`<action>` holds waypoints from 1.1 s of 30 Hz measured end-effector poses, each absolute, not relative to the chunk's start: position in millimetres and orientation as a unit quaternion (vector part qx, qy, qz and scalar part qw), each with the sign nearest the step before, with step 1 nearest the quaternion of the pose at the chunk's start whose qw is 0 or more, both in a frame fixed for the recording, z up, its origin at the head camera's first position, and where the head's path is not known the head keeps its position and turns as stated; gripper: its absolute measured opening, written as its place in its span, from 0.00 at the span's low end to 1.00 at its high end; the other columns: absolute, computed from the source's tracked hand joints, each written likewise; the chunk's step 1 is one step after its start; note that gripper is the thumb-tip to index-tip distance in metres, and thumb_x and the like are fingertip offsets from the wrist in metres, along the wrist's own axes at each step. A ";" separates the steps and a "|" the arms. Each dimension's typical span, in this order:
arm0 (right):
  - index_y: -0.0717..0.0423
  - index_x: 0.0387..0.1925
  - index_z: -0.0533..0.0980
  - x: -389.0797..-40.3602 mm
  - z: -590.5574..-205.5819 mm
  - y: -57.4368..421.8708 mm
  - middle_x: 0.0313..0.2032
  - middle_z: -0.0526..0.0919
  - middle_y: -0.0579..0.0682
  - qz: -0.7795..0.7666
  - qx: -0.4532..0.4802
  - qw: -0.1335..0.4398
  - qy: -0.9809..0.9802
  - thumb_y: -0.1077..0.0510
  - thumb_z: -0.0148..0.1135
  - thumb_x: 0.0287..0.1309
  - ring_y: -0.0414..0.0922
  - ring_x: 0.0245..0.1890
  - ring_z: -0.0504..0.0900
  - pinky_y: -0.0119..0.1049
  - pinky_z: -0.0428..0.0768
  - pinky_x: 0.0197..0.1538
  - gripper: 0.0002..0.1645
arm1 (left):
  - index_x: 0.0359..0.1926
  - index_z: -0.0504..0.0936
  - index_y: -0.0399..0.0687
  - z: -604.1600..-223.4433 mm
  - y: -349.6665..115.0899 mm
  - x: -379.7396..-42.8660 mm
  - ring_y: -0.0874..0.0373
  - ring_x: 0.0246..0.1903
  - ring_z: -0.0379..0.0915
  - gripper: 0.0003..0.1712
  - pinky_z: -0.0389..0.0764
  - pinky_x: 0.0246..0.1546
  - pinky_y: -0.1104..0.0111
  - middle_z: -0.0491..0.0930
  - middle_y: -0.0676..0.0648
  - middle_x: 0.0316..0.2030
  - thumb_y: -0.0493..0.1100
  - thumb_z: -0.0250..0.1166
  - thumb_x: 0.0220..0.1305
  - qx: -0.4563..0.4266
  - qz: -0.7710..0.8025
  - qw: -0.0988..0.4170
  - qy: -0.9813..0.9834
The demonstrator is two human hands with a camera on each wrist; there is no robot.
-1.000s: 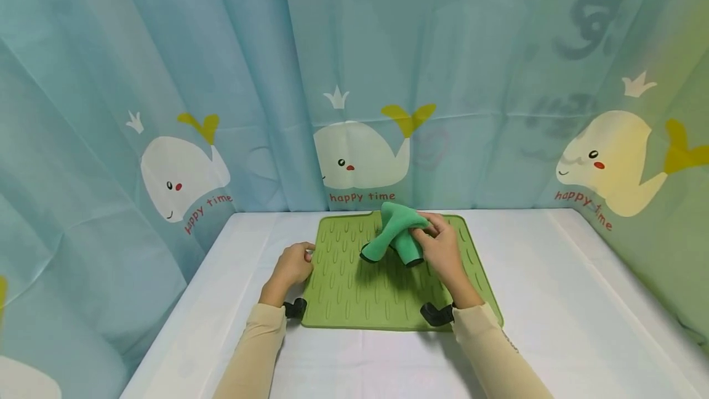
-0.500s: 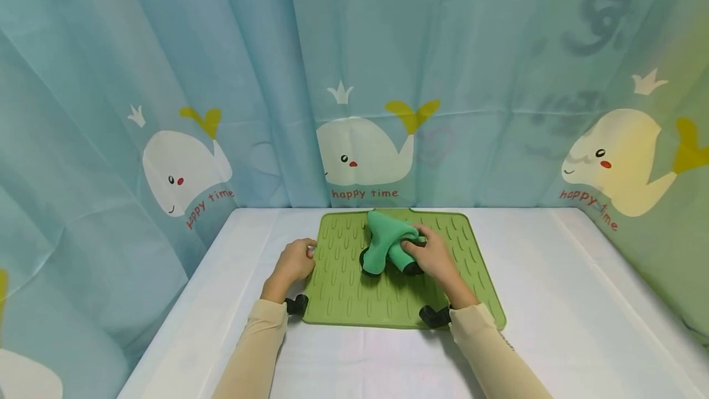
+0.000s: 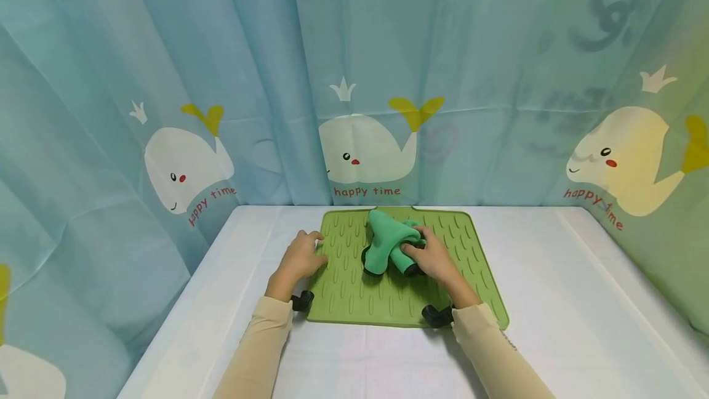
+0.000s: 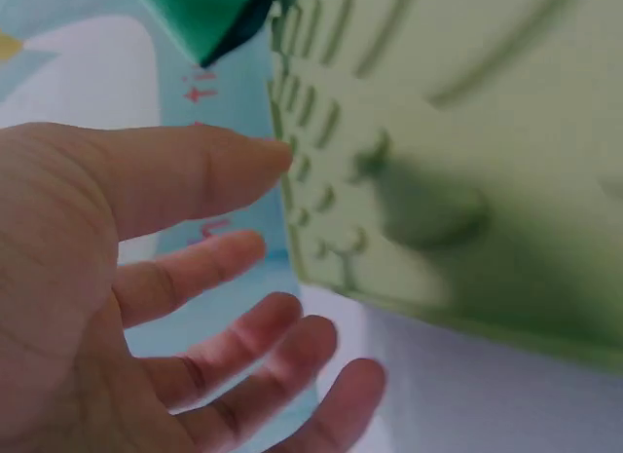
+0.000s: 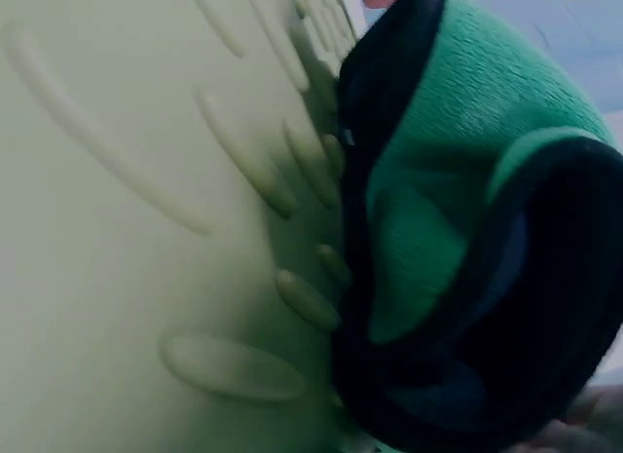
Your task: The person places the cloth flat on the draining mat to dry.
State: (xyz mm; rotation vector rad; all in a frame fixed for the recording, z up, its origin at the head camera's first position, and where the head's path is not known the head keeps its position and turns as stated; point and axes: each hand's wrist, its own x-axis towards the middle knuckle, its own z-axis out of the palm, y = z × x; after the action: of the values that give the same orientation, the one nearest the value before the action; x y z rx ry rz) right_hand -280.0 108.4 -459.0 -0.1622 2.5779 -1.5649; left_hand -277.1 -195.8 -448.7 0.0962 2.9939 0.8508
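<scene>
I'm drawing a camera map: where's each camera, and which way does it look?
Head: worn on the head, facing forward and down at the green mat and green cloth; the left hand, right hand and sleeves show.
Left wrist: worn on that wrist, facing the mat's edge; the thumb and fingers show.
Right wrist: worn on the other wrist, facing the cloth and mat; a blurry bit of hand shows, bottom right.
Shared: both wrist views show mat and cloth, the left only a corner of cloth.

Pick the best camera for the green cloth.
Head: the green cloth is uncropped there, partly covered by the right hand. Right wrist gives its dark edging and folds close up, but cropped; left wrist catches just one corner at the top.
</scene>
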 end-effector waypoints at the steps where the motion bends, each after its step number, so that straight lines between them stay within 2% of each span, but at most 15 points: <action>1: 0.60 0.77 0.56 -279.6 -457.1 109.5 0.75 0.59 0.67 -0.520 -0.057 0.067 0.850 0.53 0.58 0.73 0.68 0.72 0.65 0.62 0.72 0.66 0.39 | 0.63 0.78 0.40 -446.9 -193.2 -276.2 0.46 0.45 0.75 0.26 0.79 0.47 0.53 0.75 0.36 0.52 0.41 0.69 0.66 0.038 0.275 0.009 0.961; 4: 0.60 0.78 0.54 -278.3 -449.7 113.6 0.75 0.59 0.67 -0.523 -0.063 0.081 0.846 0.52 0.57 0.74 0.68 0.73 0.63 0.62 0.71 0.67 0.40 | 0.56 0.82 0.43 -441.0 -185.1 -273.8 0.46 0.46 0.76 0.18 0.80 0.47 0.53 0.77 0.39 0.50 0.41 0.69 0.67 0.067 0.296 -0.008 0.953; 7: 0.61 0.78 0.54 -277.7 -440.3 119.0 0.73 0.61 0.66 -0.518 -0.070 0.079 0.849 0.50 0.56 0.75 0.68 0.72 0.64 0.60 0.72 0.67 0.40 | 0.49 0.84 0.43 -435.8 -177.7 -271.4 0.50 0.42 0.76 0.11 0.79 0.44 0.56 0.80 0.43 0.45 0.40 0.69 0.68 0.104 0.317 -0.018 0.942; 13: 0.62 0.72 0.61 -274.2 -422.5 133.7 0.66 0.69 0.66 -0.506 -0.086 0.048 0.857 0.49 0.56 0.76 0.65 0.66 0.72 0.55 0.76 0.62 0.33 | 0.39 0.85 0.48 -434.2 -167.6 -268.6 0.57 0.35 0.75 0.02 0.78 0.39 0.61 0.81 0.50 0.35 0.40 0.69 0.67 0.150 0.314 -0.013 0.937; 15: 0.62 0.65 0.67 -273.2 -418.4 138.9 0.60 0.74 0.64 -0.495 -0.101 0.041 0.862 0.48 0.57 0.75 0.63 0.60 0.76 0.50 0.79 0.56 0.28 | 0.37 0.84 0.49 -435.9 -165.0 -267.8 0.59 0.34 0.74 0.02 0.77 0.38 0.62 0.80 0.51 0.34 0.40 0.70 0.67 0.161 0.309 -0.001 0.937; 17: 0.62 0.57 0.72 -272.9 -415.3 143.9 0.49 0.79 0.63 -0.485 -0.132 0.041 0.864 0.50 0.57 0.75 0.60 0.48 0.81 0.44 0.80 0.46 0.21 | 0.38 0.84 0.49 -437.7 -162.7 -266.8 0.59 0.35 0.75 0.02 0.78 0.39 0.62 0.81 0.51 0.35 0.40 0.70 0.66 0.174 0.304 0.013 0.937; 20: 0.61 0.47 0.76 -273.8 -414.2 151.1 0.34 0.81 0.62 -0.468 -0.200 0.059 0.859 0.55 0.59 0.73 0.58 0.33 0.80 0.39 0.77 0.36 0.12 | 0.44 0.85 0.47 -440.1 -158.3 -265.6 0.57 0.38 0.77 0.08 0.80 0.42 0.60 0.82 0.49 0.38 0.39 0.73 0.63 0.197 0.295 0.046 0.934; 22: 0.60 0.44 0.78 -274.1 -414.9 154.1 0.30 0.81 0.60 -0.449 -0.244 0.078 0.856 0.58 0.60 0.72 0.54 0.29 0.79 0.38 0.76 0.34 0.08 | 0.47 0.85 0.45 -441.8 -155.6 -265.0 0.55 0.41 0.79 0.14 0.81 0.44 0.59 0.83 0.47 0.40 0.39 0.75 0.61 0.214 0.284 0.061 0.933; 27: 0.57 0.43 0.80 -274.3 -419.2 150.2 0.32 0.81 0.54 -0.403 -0.308 0.108 0.855 0.59 0.66 0.67 0.46 0.29 0.77 0.36 0.77 0.35 0.07 | 0.48 0.85 0.47 -443.5 -149.3 -263.3 0.55 0.42 0.79 0.18 0.81 0.44 0.61 0.83 0.47 0.40 0.42 0.79 0.56 0.234 0.259 0.067 0.935; 33: 0.52 0.46 0.80 -273.0 -423.6 141.5 0.40 0.77 0.52 -0.350 -0.312 0.124 0.875 0.61 0.74 0.57 0.44 0.34 0.73 0.39 0.75 0.40 0.16 | 0.44 0.86 0.48 -442.2 -144.0 -261.3 0.57 0.39 0.78 0.13 0.80 0.41 0.63 0.83 0.49 0.38 0.43 0.77 0.59 0.241 0.248 0.044 0.937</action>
State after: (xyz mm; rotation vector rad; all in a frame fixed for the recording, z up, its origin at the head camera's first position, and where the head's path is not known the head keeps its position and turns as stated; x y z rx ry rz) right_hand -273.0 141.5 -423.6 -0.9093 2.5496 -1.0190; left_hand -261.3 -144.0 -442.2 0.7354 2.8640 0.7585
